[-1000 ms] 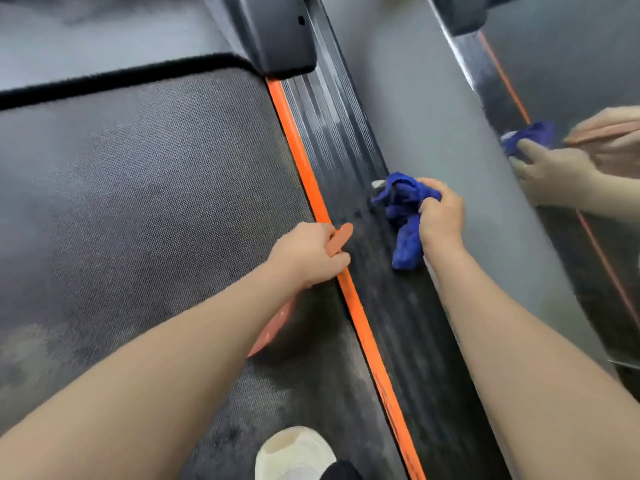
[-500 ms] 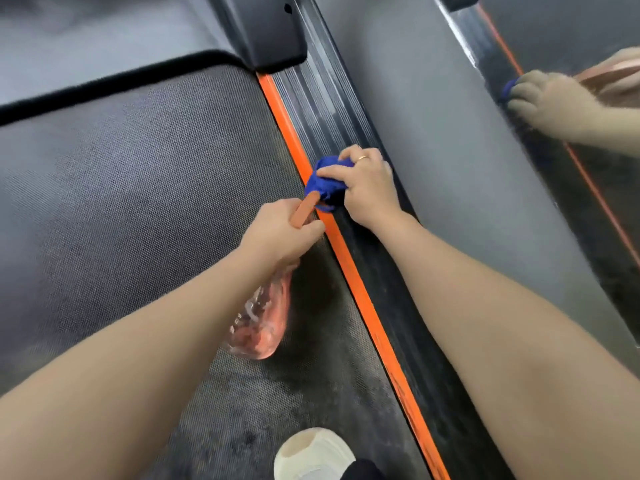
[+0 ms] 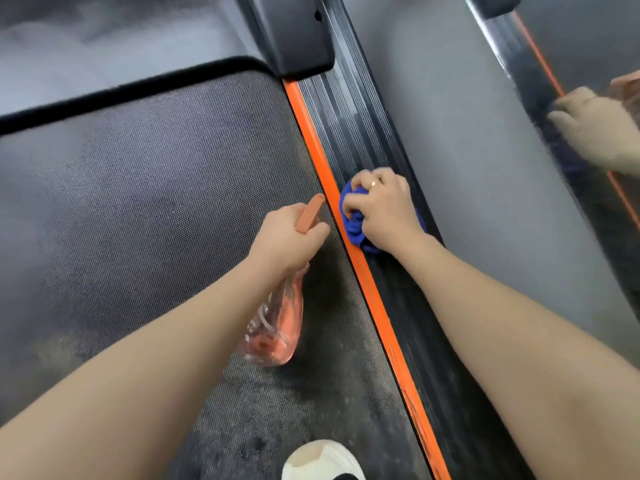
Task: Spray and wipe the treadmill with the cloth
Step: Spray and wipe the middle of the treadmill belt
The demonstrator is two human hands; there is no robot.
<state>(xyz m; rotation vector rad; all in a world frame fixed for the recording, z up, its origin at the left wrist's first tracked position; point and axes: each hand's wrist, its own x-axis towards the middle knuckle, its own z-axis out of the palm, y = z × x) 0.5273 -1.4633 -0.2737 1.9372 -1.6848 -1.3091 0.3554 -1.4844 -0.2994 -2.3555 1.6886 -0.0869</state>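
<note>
Since the earlier frame, the right hand (image 3: 384,209) has drawn the bunched blue cloth (image 3: 353,221) back down the rail toward frame centre. Its fingers curl round the cloth, pressing it on the black side rail (image 3: 349,126) just right of the orange strip (image 3: 313,140). That rail runs upper centre to lower right, so wiping likely follows that line. Just left, the left hand (image 3: 289,237) grips the spray bottle (image 3: 277,327), which hangs over the belt (image 3: 156,174).

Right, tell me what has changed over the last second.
The right hand slid the bunched blue cloth across the black side rail to the orange stripe, now bunched under its fingers. The left hand still grips the clear orange-topped spray bottle.
</note>
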